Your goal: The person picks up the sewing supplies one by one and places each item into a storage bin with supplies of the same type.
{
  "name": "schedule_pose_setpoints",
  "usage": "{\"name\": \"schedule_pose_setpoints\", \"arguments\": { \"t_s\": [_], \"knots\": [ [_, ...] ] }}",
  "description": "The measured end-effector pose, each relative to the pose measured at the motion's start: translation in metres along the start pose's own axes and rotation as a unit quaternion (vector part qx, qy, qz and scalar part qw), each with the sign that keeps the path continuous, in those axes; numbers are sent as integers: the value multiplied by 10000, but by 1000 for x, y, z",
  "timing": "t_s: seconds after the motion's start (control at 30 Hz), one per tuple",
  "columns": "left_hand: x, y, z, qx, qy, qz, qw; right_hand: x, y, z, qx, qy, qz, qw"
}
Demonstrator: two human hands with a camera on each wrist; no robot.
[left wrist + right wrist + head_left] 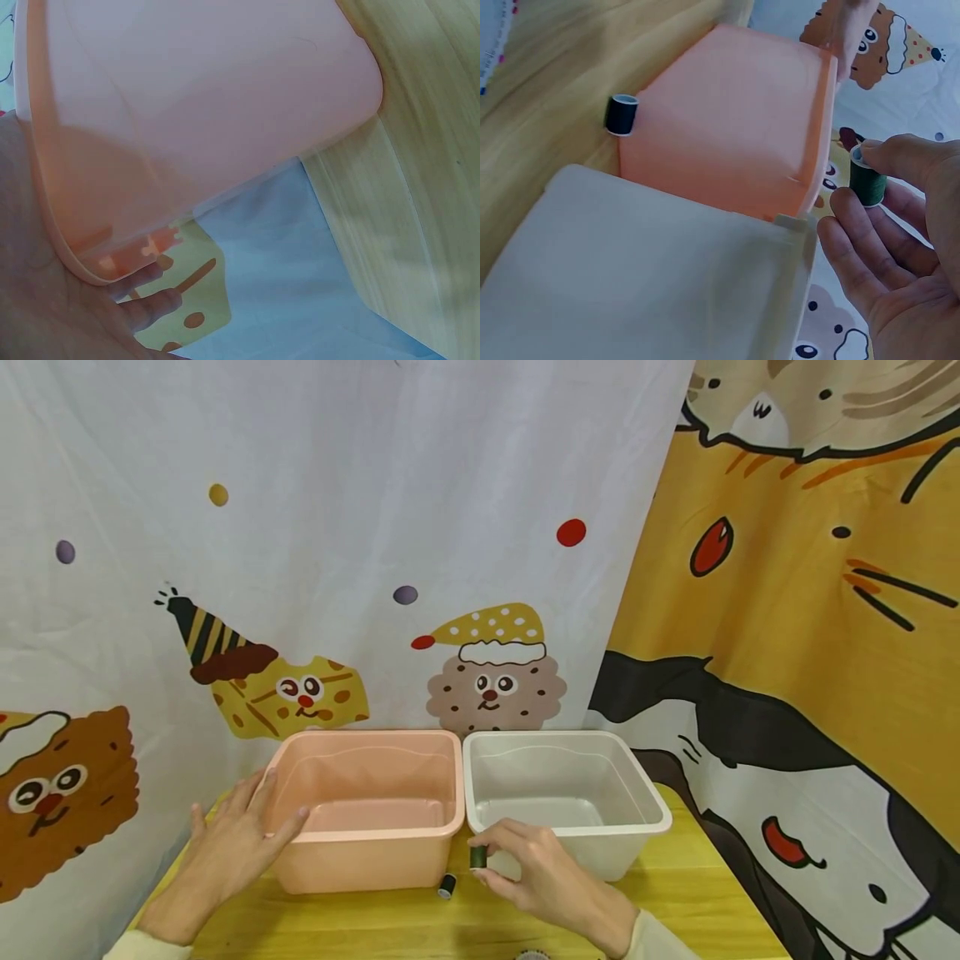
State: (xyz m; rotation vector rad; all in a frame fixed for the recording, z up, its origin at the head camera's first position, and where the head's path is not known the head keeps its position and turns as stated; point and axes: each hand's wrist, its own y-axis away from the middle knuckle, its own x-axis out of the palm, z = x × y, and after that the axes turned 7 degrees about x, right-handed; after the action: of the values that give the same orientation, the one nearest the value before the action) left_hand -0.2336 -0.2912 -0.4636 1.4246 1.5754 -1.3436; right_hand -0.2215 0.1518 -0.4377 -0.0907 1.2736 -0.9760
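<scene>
Between thumb and fingertips, my right hand [536, 868] pinches a spool of dark green thread [867, 177] by its two ends, just in front of the white bin [647, 814]. A spool of black thread [447, 886] is on the table by the front right corner of the pink bin [367, 864]. It shows again, dark with pale ends, in the right wrist view. My left hand [232, 843] rests on the pink bin's left rim with its fingers extended. Both bins stand side by side, and the inside surfaces visible in the head view are bare.
The yellow wooden table [360, 927] carries both bins. A round patterned object [532, 955] is cut off at the head view's bottom edge. Behind the bins hangs a white cloth [315, 527] with cartoon prints, and an orange cartoon cloth [787, 635] hangs to the right.
</scene>
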Motion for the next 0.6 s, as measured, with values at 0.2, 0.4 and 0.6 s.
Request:
{"name": "schedule_pose_setpoints", "arguments": {
  "t_s": [0.2, 0.4, 0.6],
  "knots": [
    [0, 0, 0, 19, 16, -35, 10000, -2, -11, -1, -328, 84, -228, 9992],
    [1, -1, 0, 10, 11, 21, 10000, -1, -17, -1, -127, -113, -161, 9997],
    [0, 0, 0, -8, 6, 4, 10000, 1, -25, -3, -192, -219, -179, 9994]
  ]
}}
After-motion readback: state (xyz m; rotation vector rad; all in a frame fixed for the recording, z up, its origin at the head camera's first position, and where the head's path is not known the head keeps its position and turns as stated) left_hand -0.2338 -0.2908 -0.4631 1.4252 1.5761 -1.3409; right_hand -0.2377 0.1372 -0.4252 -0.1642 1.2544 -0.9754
